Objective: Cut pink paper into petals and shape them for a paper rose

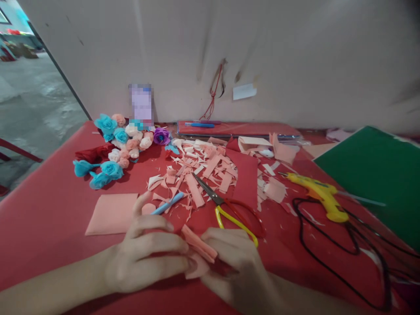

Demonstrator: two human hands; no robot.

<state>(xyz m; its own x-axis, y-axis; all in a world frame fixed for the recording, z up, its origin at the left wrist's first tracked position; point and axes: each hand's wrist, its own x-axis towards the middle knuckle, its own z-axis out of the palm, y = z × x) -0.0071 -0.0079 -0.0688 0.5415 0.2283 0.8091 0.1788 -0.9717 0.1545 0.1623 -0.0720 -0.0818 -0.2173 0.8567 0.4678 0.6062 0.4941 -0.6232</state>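
A curled piece of pink crepe paper is pinched between my two hands low in the middle of the view. My left hand grips its left side, with the index finger raised. My right hand closes on its right side; some fingertips are hidden. Just beyond my left hand a light blue stick lies at a slant. Scissors with one red and one yellow handle lie past my right hand, blades pointing away. A folded pink crepe sheet rests left of my left hand.
Pink paper scraps cover the middle of the red table. Paper flowers sit at the back left. At right are a yellow glue gun, its black cord and a green board. A wall stands behind.
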